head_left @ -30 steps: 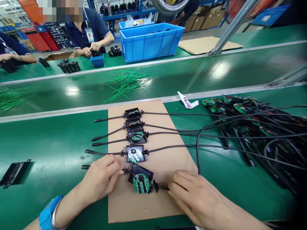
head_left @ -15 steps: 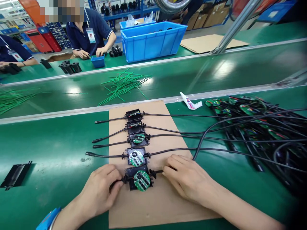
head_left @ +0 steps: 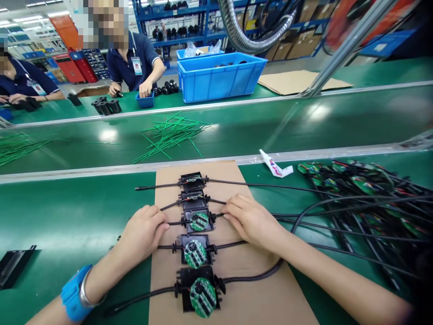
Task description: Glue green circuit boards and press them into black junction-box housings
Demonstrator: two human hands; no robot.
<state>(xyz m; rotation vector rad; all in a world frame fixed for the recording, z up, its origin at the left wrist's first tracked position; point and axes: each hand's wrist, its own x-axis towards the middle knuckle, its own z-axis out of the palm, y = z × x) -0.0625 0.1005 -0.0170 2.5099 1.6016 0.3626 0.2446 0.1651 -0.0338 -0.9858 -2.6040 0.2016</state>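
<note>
A column of several black plastic housings lies on a cardboard sheet (head_left: 270, 298). Each carries a green circuit board and a black cable out of either side. My left hand (head_left: 144, 230) pinches the short cable (head_left: 175, 223) left of the middle housing (head_left: 199, 220). On the other side, my right hand (head_left: 252, 221) has its fingertips closed on that housing's longer cable (head_left: 219, 215). Closest to me, the nearest housing (head_left: 199, 289) has a round board (head_left: 203, 298) tilted in it, with no hand touching it. The far housing (head_left: 191, 181) shows its board edge-on.
At right lies a heap of cabled boards (head_left: 372, 189). A crumpled white tube (head_left: 275, 164) rests by the rail. Green sticks (head_left: 172, 133) lie on the belt beyond. A loose black housing (head_left: 15, 266) sits far left. Across the belt, a co-worker (head_left: 135, 63) works beside a blue crate (head_left: 219, 79).
Both hands have left the nearest housing's cables and moved away from me to the middle housing's cables. The view has tilted up a little. The co-worker's hand now reaches into a small blue bin.
</note>
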